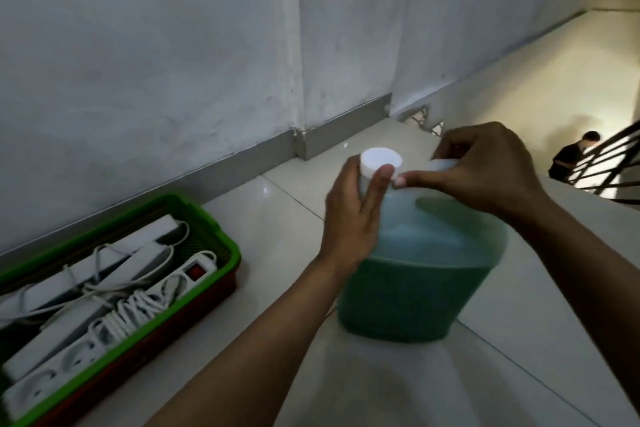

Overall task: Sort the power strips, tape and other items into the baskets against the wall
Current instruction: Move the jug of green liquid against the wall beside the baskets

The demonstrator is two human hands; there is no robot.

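The white-tiled floor (pixel 398 388) carries everything here, running up to a grey wall (pixel 156 45) with a metal skirting. Well off to the outer side of the left hand (pixel 353 222), against that wall, sits the green basket (pixel 227 246), nested in a red one beneath it, already holding the white power strips (pixel 104 291) with their cords coiled and tangled on top. No tape shows anywhere in view.

Under both hands stands a large translucent jug (pixel 422 267), upright on the floor and mostly full of green liquid. The left hand is wrapped around the jug's neck, thumb pressed just under the white cap (pixel 381 158). The right hand (pixel 485 170) is closed over what looks like the jug's white handle on the far side of the cap, though its fingers hide most of it, so I would not swear to that.

The step in hand seems to be dealing with one of the "other items": steadying or checking the cap before the jug goes anywhere. The next move calls for a firm two-handed lift, since a jug this full will be heavy and slosh, and a place for it near the basket.

No brand, label or writing is readable on the jug, cap or strips; one strip shows a red switch (pixel 195 270).
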